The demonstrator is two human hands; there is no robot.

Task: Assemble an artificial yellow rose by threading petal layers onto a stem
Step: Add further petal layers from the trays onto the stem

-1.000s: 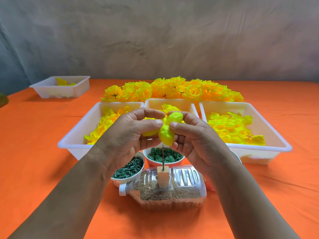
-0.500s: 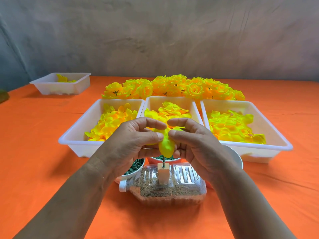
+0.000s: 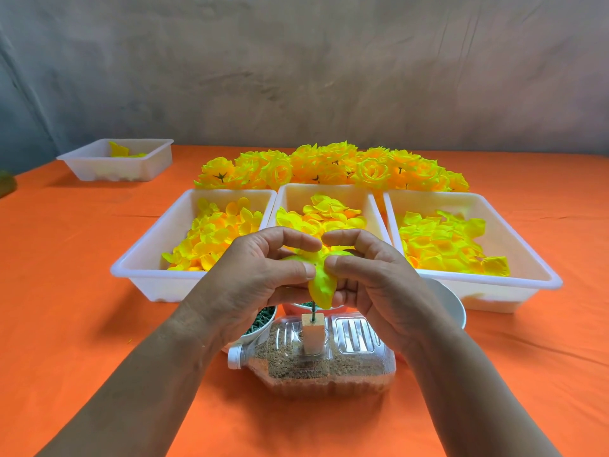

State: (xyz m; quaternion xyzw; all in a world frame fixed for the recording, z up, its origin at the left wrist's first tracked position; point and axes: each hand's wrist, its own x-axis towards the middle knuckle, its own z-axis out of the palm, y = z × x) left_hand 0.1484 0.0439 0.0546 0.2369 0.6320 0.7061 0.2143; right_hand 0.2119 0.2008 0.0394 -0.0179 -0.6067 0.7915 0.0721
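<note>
An orange table (image 3: 82,291) fills the lower two thirds of the frame. Across its middle sit three white trays, the left tray (image 3: 138,268), middle tray (image 3: 326,189) and right tray (image 3: 543,275), each holding loose yellow petals. Behind them lies a row of finished roses (image 3: 329,163). At frame centre the left hand (image 3: 250,285) and right hand (image 3: 382,285) meet, fingers curled, thumbs and forefingers pinching a yellow petal layer (image 3: 321,285) from either side. Below the hands a clear bottle (image 3: 329,367) lies on its side, partly filled with sand. A smaller tray (image 3: 115,166) stands at upper left. A bowl (image 3: 260,324) of green pieces peeks from under the left wrist. A wooden block (image 3: 313,334) stands upright in the bottle, and a thin green stem (image 3: 313,308) rises from it into the petal layer.
</note>
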